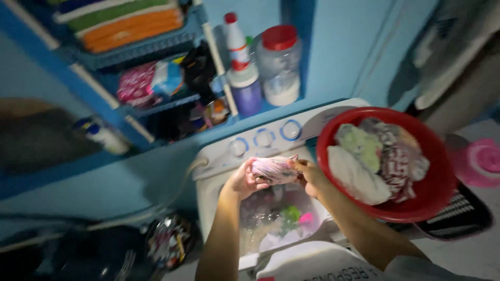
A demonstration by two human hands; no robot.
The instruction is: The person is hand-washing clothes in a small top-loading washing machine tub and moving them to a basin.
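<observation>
Both my hands hold a wet, twisted pink-and-white cloth over the open tub of a white washing machine. My left hand grips its left end and my right hand grips its right end. Inside the tub below lie more wet clothes in water, with green and pink pieces showing. A red plastic basin rests on the machine just right of my right forearm, holding several wrung clothes.
Blue shelves on the wall behind hold folded cloths, a white bottle with a red cap, a purple bottle and a clear jar with a red lid. A pink round thing sits far right. A dark bag lies lower left.
</observation>
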